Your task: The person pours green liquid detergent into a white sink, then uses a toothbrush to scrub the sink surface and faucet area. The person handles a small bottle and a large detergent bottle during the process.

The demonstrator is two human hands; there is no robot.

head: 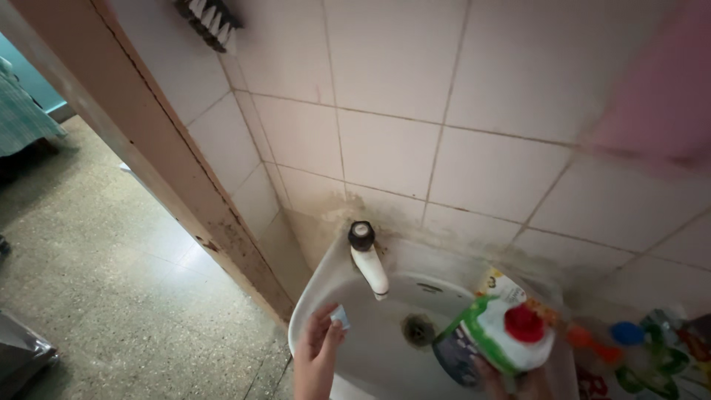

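My left hand reaches over the front left rim of a white wash basin and pinches a small pale blue-white piece between its fingertips. My right hand is mostly hidden at the bottom edge; it grips a white and green plastic bottle with a red cap, tilted over the basin. A white tap with a dark round knob stands at the basin's back edge, and the drain lies below it.
Pale wall tiles rise behind the basin. A tan door frame runs diagonally on the left, with speckled floor beyond it. Blurred colourful bottles crowd the right of the basin. A pink blur fills the upper right.
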